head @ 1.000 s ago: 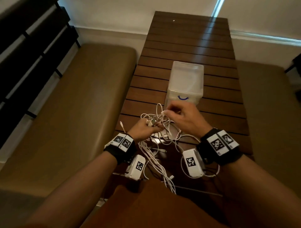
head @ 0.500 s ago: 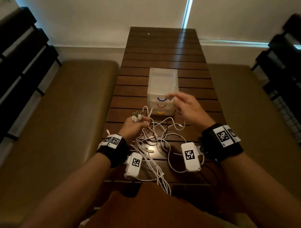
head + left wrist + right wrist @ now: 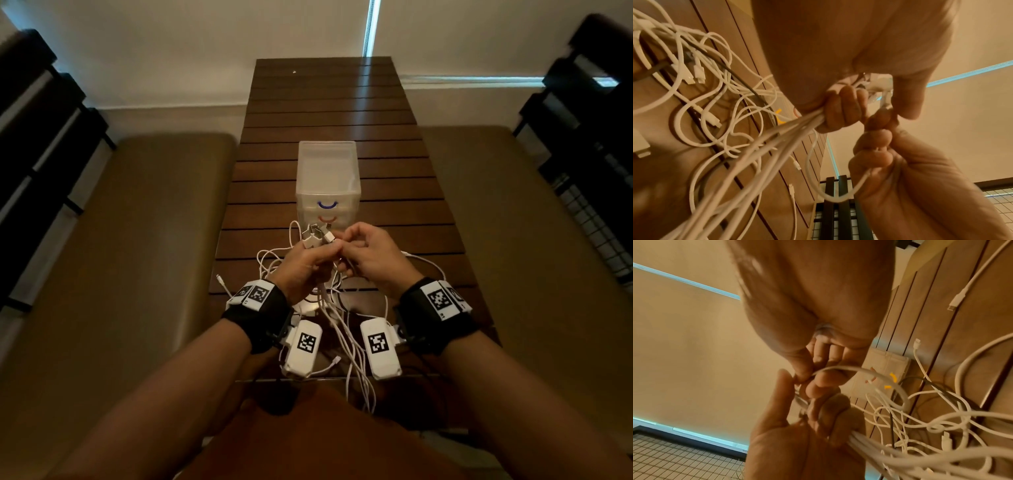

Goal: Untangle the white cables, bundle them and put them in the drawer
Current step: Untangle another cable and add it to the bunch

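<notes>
Several white cables (image 3: 274, 260) lie tangled on the slatted wooden table (image 3: 325, 102), and some strands hang over its near edge. My left hand (image 3: 318, 255) grips a bunch of the cables, their plug ends (image 3: 313, 236) sticking up above the fist. In the left wrist view its fingers (image 3: 842, 110) curl round the strands (image 3: 793, 129). My right hand (image 3: 342, 245) touches the left one and pinches one cable's plug (image 3: 329, 238) beside the others. The right wrist view shows that cable (image 3: 849, 369) looping off the fingers (image 3: 818, 363). A translucent drawer unit (image 3: 325, 171) stands just behind the hands, drawers closed.
Brown cushioned benches (image 3: 137, 240) run along both sides of the table (image 3: 513, 222). Dark slatted chair backs (image 3: 41, 120) stand at the far left and far right. A wall closes off the table's far end. Loose plug ends (image 3: 221, 279) lie near the table's left edge.
My right hand has moved left from the drawer front to meet the left hand, carrying one plug end. The left hand has lifted its bunch of cables higher. The head view has shifted.
</notes>
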